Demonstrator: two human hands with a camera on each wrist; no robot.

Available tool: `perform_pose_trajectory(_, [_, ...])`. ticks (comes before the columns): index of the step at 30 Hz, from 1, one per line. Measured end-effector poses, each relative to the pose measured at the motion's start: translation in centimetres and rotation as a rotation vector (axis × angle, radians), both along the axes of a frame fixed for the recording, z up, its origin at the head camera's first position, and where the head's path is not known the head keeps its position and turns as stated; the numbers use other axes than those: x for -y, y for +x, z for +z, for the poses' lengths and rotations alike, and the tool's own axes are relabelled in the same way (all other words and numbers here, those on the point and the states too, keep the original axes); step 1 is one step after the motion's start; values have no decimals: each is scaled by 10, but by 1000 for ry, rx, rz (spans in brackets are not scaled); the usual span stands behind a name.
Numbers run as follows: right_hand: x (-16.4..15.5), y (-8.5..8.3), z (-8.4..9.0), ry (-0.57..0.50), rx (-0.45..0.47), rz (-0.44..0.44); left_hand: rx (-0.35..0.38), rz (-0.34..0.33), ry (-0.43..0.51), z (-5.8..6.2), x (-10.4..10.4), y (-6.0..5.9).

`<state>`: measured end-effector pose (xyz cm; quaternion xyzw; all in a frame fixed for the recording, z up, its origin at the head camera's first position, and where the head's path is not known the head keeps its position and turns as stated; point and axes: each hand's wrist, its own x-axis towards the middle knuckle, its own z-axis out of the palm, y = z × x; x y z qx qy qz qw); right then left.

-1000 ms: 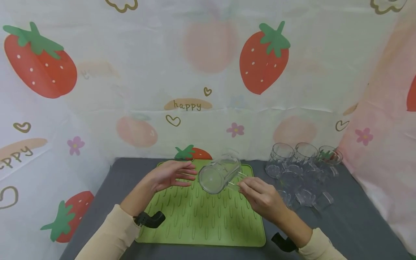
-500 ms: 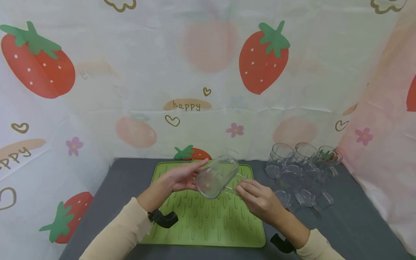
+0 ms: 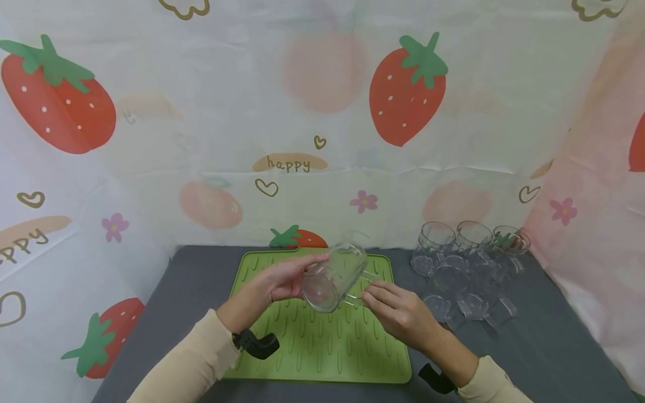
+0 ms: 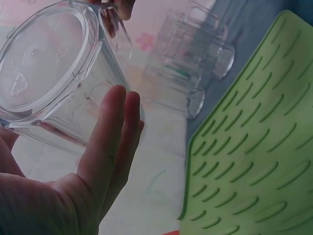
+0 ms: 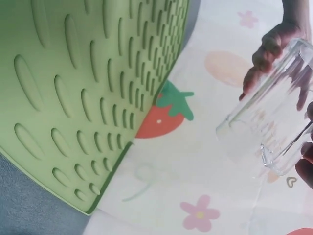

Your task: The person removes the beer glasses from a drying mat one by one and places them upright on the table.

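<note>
A clear plastic mug [image 3: 335, 276] is held tilted in the air above a green ribbed mat [image 3: 322, 341], its flat base turned toward the head camera and its mouth pointing away toward the strawberry-print backdrop [image 3: 322, 112]. The mug's handle is pinched by the right hand [image 3: 398, 313], whose fingers [image 3: 375, 291] are curled around the thin clear loop on the mug's right side. The mug's left wall is cupped by the left hand [image 3: 282, 280], with the fingers [image 4: 115, 132] laid nearly straight along the body and the palm pressed to the side, as seen from the left wrist view; the same mug [image 4: 54, 73] fills the upper left of that view, base ring foremost. In the right wrist view the mug [image 5: 274, 127] is seen side-on against the backdrop, with fingertips of the left hand [image 5: 266, 54] resting on its far wall. The mat lies on a dark grey tabletop [image 3: 544, 347] and is not touched by the mug. A cluster of further clear mugs [image 3: 466, 268] stands and lies on the tabletop to the right of the mat, well apart from both hands. Cream sleeves [image 3: 181, 369] and black wrist straps [image 3: 254, 342] are worn on both forearms.
</note>
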<state>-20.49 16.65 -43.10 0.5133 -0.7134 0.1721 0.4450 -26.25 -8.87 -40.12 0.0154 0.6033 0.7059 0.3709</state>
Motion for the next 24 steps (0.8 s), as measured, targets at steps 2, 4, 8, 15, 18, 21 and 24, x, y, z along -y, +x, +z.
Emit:
perform_pose_trajectory(2, [0,0,0,4,17,-19,2,16,5,-2,-1,1])
perform_pose_trajectory(4, [0,1,0,4,36,-37,-3,26,11,-3,-1,2])
perform_pose_trajectory(8, [-1,1,1,0,84,-55,-28,55,15,-5,-1,3])
perform_pose_trajectory(15, [-3,3,3,-18,224,-43,-120,74,18,-4,0,8])
perform_pose_trajectory(18, [-4,3,4,-37,265,-35,-158,89,25,-4,0,11])
perform_pose_trajectory(21, [-4,4,4,-59,290,-32,-181,115,42,-4,-1,13])
perform_pose_trajectory(24, [-4,4,5,-86,311,-28,-219,133,37,-6,-1,16])
